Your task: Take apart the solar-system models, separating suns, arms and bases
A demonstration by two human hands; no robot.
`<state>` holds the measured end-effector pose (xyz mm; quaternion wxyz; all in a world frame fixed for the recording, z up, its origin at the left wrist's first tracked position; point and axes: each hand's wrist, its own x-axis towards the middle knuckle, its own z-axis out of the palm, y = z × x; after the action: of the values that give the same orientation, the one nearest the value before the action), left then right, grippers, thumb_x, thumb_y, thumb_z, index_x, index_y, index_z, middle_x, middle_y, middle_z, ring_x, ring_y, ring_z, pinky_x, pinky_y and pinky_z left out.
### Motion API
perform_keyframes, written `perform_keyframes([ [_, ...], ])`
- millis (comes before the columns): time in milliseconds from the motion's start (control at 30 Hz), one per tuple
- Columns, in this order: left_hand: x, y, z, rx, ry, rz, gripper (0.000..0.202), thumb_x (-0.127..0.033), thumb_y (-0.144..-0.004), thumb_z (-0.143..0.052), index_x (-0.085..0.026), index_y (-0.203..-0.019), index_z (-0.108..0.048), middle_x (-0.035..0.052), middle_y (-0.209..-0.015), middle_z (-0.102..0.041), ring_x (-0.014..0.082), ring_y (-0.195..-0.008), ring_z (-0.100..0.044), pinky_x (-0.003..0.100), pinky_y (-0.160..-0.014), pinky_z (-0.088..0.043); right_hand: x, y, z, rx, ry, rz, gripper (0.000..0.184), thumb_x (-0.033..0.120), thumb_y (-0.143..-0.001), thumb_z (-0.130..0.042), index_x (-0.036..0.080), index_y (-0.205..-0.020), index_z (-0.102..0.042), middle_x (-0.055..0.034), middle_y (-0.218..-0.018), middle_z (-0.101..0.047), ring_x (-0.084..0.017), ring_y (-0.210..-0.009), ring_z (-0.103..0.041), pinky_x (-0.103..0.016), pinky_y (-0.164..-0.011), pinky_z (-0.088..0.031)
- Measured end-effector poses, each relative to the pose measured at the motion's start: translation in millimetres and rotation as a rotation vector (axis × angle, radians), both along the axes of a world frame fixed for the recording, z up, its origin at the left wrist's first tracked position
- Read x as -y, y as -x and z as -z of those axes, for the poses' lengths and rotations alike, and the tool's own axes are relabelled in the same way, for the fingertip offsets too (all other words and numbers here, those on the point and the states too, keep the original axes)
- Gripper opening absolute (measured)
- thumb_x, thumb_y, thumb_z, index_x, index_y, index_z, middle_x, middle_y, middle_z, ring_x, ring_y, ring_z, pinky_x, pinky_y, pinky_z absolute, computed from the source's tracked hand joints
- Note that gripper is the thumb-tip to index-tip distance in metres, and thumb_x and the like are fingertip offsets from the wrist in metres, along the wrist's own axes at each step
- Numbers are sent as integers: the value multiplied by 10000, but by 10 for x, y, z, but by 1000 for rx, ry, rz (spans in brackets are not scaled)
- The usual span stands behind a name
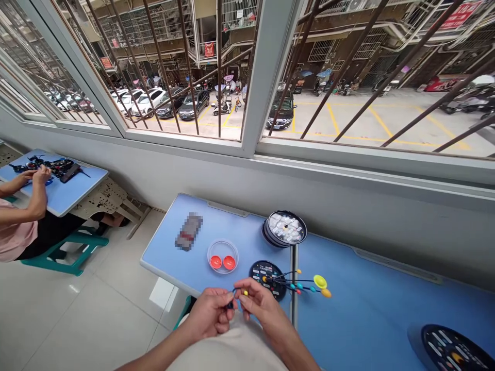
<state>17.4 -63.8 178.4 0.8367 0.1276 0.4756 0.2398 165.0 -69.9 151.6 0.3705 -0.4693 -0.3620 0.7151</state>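
Left hand [209, 315]: the fingers [226, 294] are drawn narrow, with a small dark piece [231, 304] pinched between them.
Right hand [262, 305]: the fingers [252, 288] are held narrow, and a yellow bead [245, 292] is seen just beside them; whether it is gripped cannot be told.
Wire bundle: thin dark wires [284, 281] with coloured beads are laid over a round dark disc [266, 265], just ahead of the hands, and are ended by a yellow cap [320, 282] and an orange cap [327, 292].
Handling (judged): the wire is best pinched close to its bead, with the hands kept low so that neighbouring wires are not snagged.
Counter: a blue counter [386, 314] is crossed by a metal strip [294, 288] beside the bundle.
Farther items: red caps [215, 262] are held in a clear dish [223, 256]. White pieces [285, 226] are seen in a black round container [285, 228]. A pixelated object [188, 231] is lying left of them, and a second dark disc [452, 350] is placed at lower right.
Count: 2 red caps; 1 clear dish; 2 dark discs; 1 yellow cap; 1 orange cap. The beads cannot be exactly counted.
Beyond: a co-worker's hands [38, 176] are placed on a second blue counter [83, 188], beside dark parts [42, 167]. Parked cars [189, 104] are seen through a barred window [189, 62].
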Motion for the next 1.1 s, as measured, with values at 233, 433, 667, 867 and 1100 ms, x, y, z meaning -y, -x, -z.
perform_keyframes([
  [233, -50, 81, 83, 238, 278, 44, 149, -218, -636, -607, -110, -623, -505, -62, -422, -376, 8, -358, -209, 131, -363, -65, -42, 93, 8, 55, -23, -31, 349, 510, -669, -629, 163, -657, -593, 30, -538, -520, -62, -447, -313, -203, -426, -216],
  [433, -102, 62, 64, 252, 295, -13, 153, -217, -725, -547, -108, -632, -492, -80, -432, -321, 1, -342, -208, 112, -357, -72, -21, 210, 96, 137, -40, 97, 277, 437, -689, -586, 181, -594, -546, 30, -508, -514, -85, -457, -326, -220, -452, -242],
  [667, -2, 120, 38, 4, 204, 96, 220, -262, -684, -572, -113, -544, -490, -56, -406, -361, 6, -348, -173, 137, -357, -74, -417, -153, 264, 397, -95, 438, 270, 470, -731, -460, 214, -647, -445, 84, -485, -314, -81, -414, -239, -210, -399, -190],
  [867, -393, 11, 524, -821, -598, 125, 117, -192, -742, -514, -138, -822, -581, -22, -602, -538, 68, -514, -436, 169, -501, -342, -910, 56, 555, 721, -355, -24, 162, 222, -740, -408, 193, -620, -512, 21, -566, -516, -128, -564, -473, -219, -558, -348],
  [1100, -961, 48, 1119, -1245, -901, 464, 233, -55, -751, -431, -160, -795, -634, 49, -814, -632, 185, -884, -525, 301, -812, -381, -1089, 380, 963, 937, -362, -162, 264, 65, -713, -376, 159, -701, -623, -78, -746, -658, -176, -695, -567, -255, -639, -358],
])
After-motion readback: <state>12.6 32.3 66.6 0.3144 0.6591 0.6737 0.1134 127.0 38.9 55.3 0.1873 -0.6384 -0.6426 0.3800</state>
